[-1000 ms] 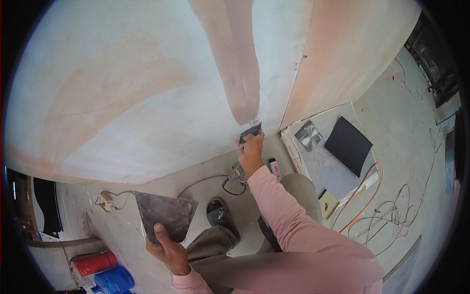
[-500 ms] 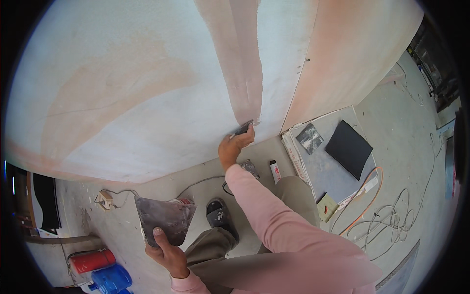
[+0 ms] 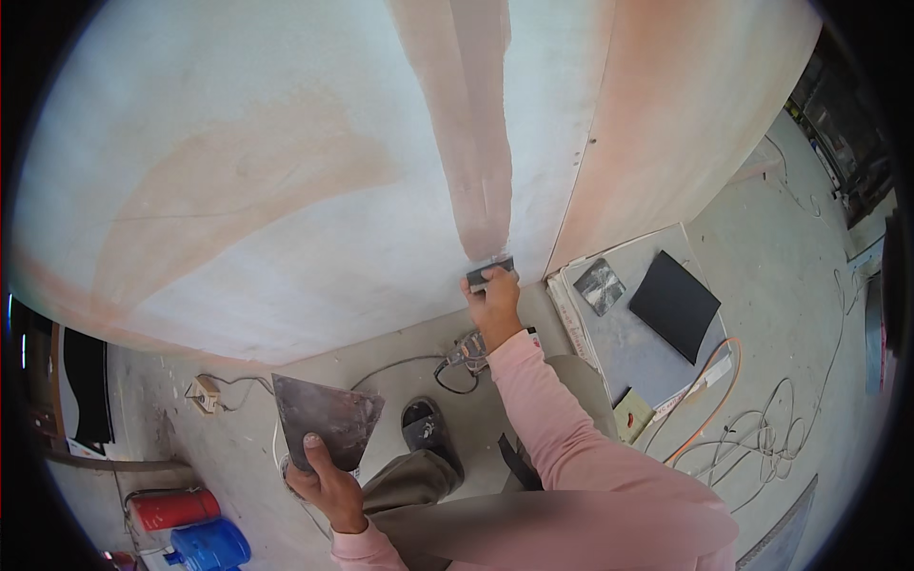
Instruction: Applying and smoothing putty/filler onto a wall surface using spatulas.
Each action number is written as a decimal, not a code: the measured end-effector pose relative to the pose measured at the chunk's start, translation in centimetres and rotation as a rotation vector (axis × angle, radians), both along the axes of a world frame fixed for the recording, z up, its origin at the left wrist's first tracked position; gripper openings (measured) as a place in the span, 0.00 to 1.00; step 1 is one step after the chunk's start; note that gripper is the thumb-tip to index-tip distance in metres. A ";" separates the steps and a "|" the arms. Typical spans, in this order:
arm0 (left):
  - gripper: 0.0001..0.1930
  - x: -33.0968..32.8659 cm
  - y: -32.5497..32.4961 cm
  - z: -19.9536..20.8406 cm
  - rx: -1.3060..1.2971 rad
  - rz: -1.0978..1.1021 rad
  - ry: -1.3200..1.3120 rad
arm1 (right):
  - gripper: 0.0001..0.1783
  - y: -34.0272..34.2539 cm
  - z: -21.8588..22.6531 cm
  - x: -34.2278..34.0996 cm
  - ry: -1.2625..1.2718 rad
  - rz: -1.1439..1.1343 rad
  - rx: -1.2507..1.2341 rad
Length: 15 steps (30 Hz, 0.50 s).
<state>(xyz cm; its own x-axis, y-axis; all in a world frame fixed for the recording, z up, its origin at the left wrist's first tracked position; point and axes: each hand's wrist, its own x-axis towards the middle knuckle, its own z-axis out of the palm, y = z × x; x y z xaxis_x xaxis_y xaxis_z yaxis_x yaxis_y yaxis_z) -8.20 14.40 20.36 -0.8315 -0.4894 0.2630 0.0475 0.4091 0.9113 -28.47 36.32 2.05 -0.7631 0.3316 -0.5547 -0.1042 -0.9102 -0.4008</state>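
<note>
A wide brown stripe of filler (image 3: pixel 481 181) runs down the large pale curved panel (image 3: pixel 314 257). At the stripe's lower end, my right hand (image 3: pixel 499 309) grips a small dark spreader (image 3: pixel 475 278), its edge against the panel. My left hand (image 3: pixel 331 483) holds a wide, dark, smeared flat plate (image 3: pixel 333 409) low on the left, thumb on its face and fingers mostly hidden behind. The plate is apart from the panel.
A corded power sander (image 3: pixel 468 351) lies by the panel's foot. Right of it, a low slab (image 3: pixel 640 344) carries a black sheet (image 3: pixel 676 306) and a small smeared plate (image 3: pixel 600 287). Loose cables (image 3: pixel 762 438) cross the floor. A red cylinder (image 3: pixel 174 509) and blue water jug (image 3: pixel 214 544) lie left.
My right hand and the spreader have moved down and slightly right; the wrist has turned more upright. The left hand still holds the plate, nearly in place. My view has shifted slightly.
</note>
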 end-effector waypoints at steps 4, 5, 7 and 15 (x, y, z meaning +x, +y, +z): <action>0.21 -0.7 0.8 -0.3 0.025 0.007 -0.006 | 0.22 0.8 8.0 -0.3 0.053 -0.057 -0.054; 0.21 -0.8 0.7 -0.4 0.011 -0.017 -0.002 | 0.22 0.5 9.7 0.1 0.058 -0.056 -0.056; 0.20 -1.0 0.8 -0.4 -0.001 -0.036 0.006 | 0.24 0.0 13.0 1.4 0.183 -0.056 -0.010; 0.18 -2.4 0.6 0.3 0.342 -0.051 -0.110 | 0.40 -0.5 15.2 12.4 0.791 0.513 0.598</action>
